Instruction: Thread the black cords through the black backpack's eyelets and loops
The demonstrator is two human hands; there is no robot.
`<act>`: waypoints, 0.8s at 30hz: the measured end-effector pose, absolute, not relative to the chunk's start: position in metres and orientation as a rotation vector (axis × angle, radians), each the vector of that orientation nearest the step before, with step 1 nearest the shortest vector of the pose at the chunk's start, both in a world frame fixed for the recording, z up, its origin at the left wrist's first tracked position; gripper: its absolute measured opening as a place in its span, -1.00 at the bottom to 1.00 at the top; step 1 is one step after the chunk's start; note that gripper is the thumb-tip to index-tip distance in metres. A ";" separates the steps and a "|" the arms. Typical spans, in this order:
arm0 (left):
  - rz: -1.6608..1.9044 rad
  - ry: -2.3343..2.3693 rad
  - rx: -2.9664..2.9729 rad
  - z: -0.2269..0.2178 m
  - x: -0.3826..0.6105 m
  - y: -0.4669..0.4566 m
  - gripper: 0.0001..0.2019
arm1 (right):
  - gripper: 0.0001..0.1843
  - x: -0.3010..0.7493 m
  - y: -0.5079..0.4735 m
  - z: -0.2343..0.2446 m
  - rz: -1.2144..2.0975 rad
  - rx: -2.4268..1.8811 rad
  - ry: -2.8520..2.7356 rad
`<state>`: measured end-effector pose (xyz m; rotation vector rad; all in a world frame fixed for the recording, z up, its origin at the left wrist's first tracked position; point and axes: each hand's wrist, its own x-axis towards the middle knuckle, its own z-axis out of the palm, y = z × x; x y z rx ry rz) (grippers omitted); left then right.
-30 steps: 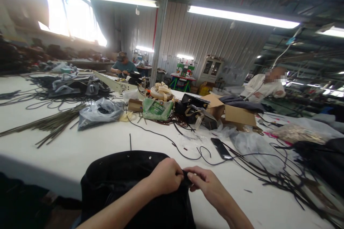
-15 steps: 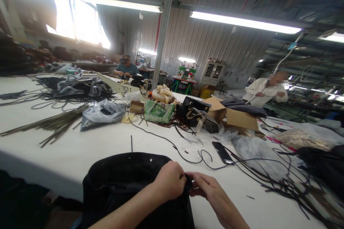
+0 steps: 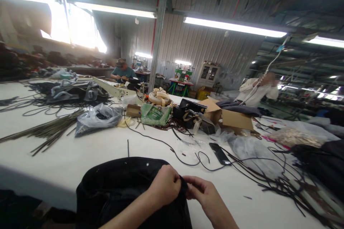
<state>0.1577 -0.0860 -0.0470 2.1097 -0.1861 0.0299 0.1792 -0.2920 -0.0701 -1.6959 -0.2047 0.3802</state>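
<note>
A black bag (image 3: 115, 175) with an open top stands at the near edge of the table, its rim dotted with small bright eyelets. My left hand (image 3: 166, 185) is closed on the right side of that rim, knuckles up. From the outer side, my right hand (image 3: 201, 191) pinches the same edge, thumb and fingers against the dark material. The two hands almost meet there, and what lies between the fingertips is hidden. A short black cord (image 3: 128, 148) sticks up beyond the bag's far rim.
On the white table (image 3: 161, 146) lie a phone (image 3: 219, 154), loose black cords, a clear plastic bag (image 3: 98, 118), a green box (image 3: 156, 114) and an open cardboard carton (image 3: 236, 121). One person (image 3: 123, 69) sits at the back left; another (image 3: 258, 89) stands at the right.
The view has shifted slightly, so the table's things sit a little further left. Both hands stay on the bag's rim. The standing person's hands have risen toward the head.
</note>
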 end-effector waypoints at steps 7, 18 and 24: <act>-0.016 -0.234 2.030 -0.052 0.156 -0.087 -0.73 | -0.35 0.175 -0.292 -0.083 0.261 -1.707 -0.209; -0.038 -0.193 2.038 -0.057 0.154 -0.087 -0.71 | -0.38 0.152 -0.282 -0.088 0.097 -1.671 -0.215; -0.173 -0.278 1.979 -0.057 0.142 -0.088 -0.68 | -0.53 0.118 -0.269 -0.087 -0.023 -1.637 -0.155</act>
